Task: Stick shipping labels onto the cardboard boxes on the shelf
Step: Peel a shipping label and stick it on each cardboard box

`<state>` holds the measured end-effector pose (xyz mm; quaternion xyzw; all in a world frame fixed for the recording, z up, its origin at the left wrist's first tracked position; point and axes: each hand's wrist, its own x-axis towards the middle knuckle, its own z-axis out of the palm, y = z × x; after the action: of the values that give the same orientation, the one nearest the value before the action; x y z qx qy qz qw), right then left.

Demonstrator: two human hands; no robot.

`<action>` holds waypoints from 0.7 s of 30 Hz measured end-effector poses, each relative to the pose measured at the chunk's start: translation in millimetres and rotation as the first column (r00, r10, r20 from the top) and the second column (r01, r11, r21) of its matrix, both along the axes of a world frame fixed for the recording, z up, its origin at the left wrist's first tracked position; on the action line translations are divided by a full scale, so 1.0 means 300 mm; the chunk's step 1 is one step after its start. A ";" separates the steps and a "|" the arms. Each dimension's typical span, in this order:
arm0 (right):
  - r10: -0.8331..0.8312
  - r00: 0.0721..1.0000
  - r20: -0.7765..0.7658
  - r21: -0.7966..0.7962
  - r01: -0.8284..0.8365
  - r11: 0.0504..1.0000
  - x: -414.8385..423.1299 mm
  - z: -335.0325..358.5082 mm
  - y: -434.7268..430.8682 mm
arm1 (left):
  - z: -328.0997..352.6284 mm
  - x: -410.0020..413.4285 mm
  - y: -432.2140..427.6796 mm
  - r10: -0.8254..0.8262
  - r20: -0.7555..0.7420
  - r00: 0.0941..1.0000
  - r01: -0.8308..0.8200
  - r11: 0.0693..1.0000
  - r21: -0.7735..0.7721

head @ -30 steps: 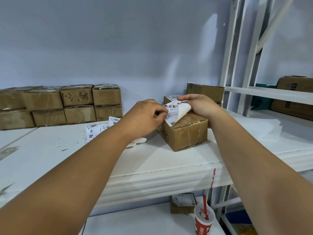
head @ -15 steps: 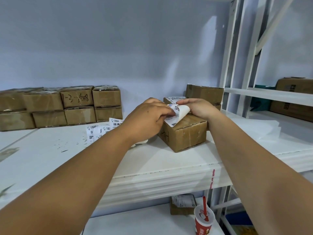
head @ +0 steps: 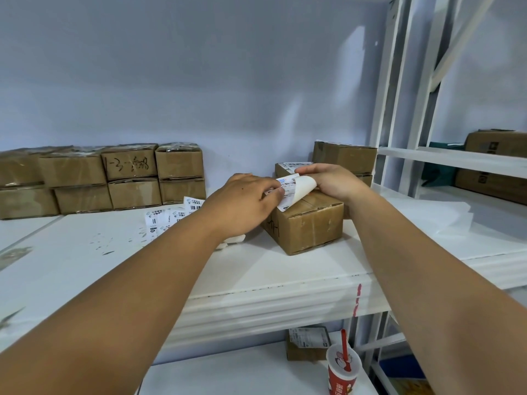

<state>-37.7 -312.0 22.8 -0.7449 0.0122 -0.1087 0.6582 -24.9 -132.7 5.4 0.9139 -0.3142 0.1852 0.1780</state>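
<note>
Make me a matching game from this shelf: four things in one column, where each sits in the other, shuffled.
1 curling label
2 red cup
3 stacked boxes
4 loose labels

A lower shelf, bottom right
B by the wall, far left
C flat on the upper shelf
D between left hand and right hand, over near box

Pairs: 1-D, 2-A, 3-B, 4-C

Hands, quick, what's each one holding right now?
Left hand: pinching the shipping label by its printed edge.
Right hand: pinching the same label's curled end, over the box.
</note>
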 end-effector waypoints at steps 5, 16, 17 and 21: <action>0.023 1.000 0.013 -0.014 -0.023 1.000 0.003 0.004 0.001 | 0.008 -0.003 0.007 0.033 -0.066 0.997 -0.036 0.999 -0.035; 0.079 0.996 0.039 -0.024 -0.078 0.997 0.015 -0.016 0.019 | 0.000 0.043 0.038 0.255 0.024 0.967 -0.255 0.967 -0.002; 0.092 0.995 0.048 -0.048 -0.089 0.995 0.015 -0.016 0.022 | 0.003 0.042 0.039 0.258 0.022 0.966 -0.258 0.966 -0.005; 0.170 0.985 0.021 -0.098 -0.168 0.981 0.018 -0.018 0.026 | 0.021 0.018 0.033 0.245 0.072 0.967 -0.244 0.969 -0.022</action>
<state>-32.4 -304.1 17.5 -0.7722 -0.0658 -0.0636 0.6287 -19.6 -122.8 11.6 0.9371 -0.2041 0.2414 0.1479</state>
